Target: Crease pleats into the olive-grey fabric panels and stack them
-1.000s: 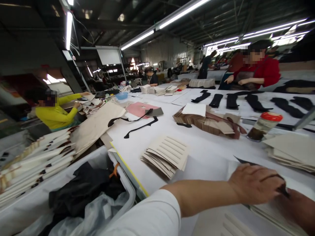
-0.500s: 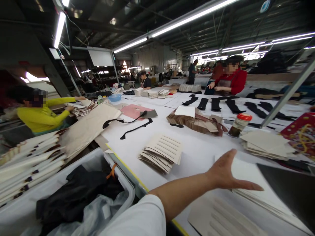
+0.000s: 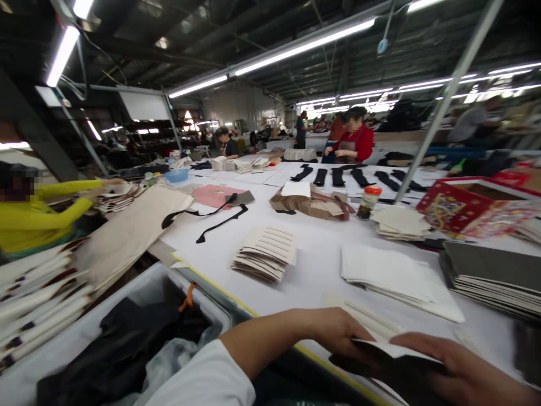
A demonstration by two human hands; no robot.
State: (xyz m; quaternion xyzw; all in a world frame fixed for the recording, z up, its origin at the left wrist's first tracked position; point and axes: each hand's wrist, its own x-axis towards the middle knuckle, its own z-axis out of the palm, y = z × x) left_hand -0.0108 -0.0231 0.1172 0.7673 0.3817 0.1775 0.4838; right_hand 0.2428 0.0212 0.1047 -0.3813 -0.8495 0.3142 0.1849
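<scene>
"Gripping what?"
"A dark-and-pale sheet [image 3: 391, 363], between left hand [image 3: 338, 331] and right hand [image 3: 459, 361], by the near edge of the table [image 3: 319, 262]."
"Going wrong how?"
"Could crease if squeezed unevenly, or snag the ribbed panel [image 3: 372, 318] beyond if held low."

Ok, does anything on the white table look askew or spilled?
I see no spill. The lined cream stack, mid-table, looks askew: its sheets fan out unevenly along the near side rather than lying squared up.
</scene>
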